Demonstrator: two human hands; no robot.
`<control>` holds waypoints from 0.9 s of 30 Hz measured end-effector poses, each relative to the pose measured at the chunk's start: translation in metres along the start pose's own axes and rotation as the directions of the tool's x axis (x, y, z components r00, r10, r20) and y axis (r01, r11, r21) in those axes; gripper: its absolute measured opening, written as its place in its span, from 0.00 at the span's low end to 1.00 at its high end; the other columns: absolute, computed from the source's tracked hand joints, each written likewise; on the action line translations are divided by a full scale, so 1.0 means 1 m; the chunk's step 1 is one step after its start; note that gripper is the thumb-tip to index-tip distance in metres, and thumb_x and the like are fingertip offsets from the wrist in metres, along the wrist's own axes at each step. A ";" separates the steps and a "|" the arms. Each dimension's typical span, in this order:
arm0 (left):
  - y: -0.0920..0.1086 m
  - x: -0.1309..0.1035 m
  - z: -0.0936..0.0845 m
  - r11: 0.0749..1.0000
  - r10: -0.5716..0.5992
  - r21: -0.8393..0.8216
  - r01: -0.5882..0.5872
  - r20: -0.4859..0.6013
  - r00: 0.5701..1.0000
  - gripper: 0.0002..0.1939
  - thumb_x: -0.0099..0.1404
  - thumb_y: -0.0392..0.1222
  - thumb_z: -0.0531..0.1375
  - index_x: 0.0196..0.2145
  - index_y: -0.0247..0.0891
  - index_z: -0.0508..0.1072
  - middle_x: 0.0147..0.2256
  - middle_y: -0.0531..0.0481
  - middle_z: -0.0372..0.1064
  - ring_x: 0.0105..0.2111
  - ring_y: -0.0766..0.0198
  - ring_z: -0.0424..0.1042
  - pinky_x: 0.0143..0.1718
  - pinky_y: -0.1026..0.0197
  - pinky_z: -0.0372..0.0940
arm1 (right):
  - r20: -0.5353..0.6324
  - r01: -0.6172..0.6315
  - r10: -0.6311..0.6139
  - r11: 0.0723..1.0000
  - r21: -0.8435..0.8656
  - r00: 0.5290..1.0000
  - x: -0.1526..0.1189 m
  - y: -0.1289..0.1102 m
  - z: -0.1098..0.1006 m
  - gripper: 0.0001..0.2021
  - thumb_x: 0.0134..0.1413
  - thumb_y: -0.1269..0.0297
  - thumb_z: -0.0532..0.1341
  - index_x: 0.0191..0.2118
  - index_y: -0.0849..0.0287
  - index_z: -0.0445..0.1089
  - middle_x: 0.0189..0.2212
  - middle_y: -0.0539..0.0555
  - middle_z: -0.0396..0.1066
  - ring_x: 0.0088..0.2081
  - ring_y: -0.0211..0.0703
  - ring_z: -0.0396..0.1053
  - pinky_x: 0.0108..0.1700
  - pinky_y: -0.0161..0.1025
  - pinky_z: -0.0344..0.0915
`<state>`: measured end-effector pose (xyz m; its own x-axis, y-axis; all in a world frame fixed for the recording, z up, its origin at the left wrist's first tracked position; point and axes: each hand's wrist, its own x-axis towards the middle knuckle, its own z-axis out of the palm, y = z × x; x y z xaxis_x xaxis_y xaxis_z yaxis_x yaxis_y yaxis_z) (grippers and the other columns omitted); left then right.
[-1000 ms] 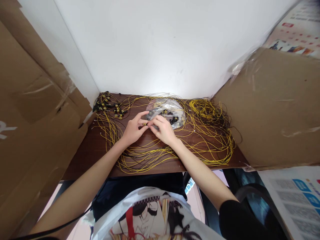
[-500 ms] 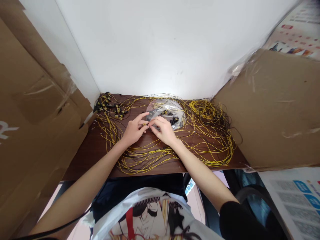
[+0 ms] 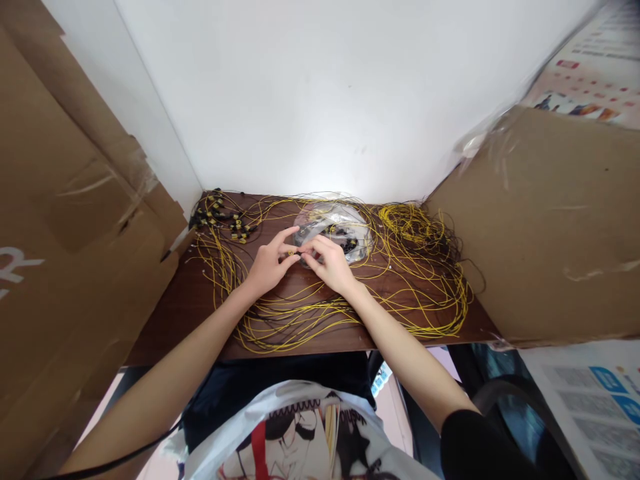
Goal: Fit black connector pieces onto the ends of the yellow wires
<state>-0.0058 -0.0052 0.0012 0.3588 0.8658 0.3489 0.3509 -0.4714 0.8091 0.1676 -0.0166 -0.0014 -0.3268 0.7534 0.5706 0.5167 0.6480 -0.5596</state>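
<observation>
Plug [image 3: 291,253], small, yellow and black, sits between the two hands above the middle of the table [image 3: 173,310], gripped by the left hand [image 3: 269,267] between thumb and finger, forefinger raised. Thumb and fingers of the right hand [image 3: 331,261] are pinched together at the plug's right end; whatever they grip is too small to tell. Just beyond lies a clear plastic bag [image 3: 345,212] with dark pieces. Yellow and black wires [image 3: 295,307] loop around, with more plugs [image 3: 215,215] bunched far left and a wire tangle [image 3: 410,223] far right. Cardboard [image 3: 540,227] stands at right.
</observation>
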 end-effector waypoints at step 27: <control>0.000 0.007 0.001 0.860 -0.243 -0.474 0.189 -0.055 0.969 0.17 0.50 0.44 0.67 0.34 0.31 0.72 0.31 0.48 0.73 0.27 0.66 0.72 0.34 0.61 0.70 | -0.042 -0.060 0.063 0.995 0.077 0.997 0.000 0.000 0.001 0.05 0.56 0.68 0.58 0.36 0.60 0.70 0.31 0.52 0.71 0.31 0.37 0.68 0.32 0.33 0.64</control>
<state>-0.0026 0.0001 0.0034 0.2150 0.9622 0.1671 -0.0408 -0.1621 0.9859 0.1672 -0.0161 -0.0018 -0.2602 0.7875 0.5587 0.4727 0.6085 -0.6375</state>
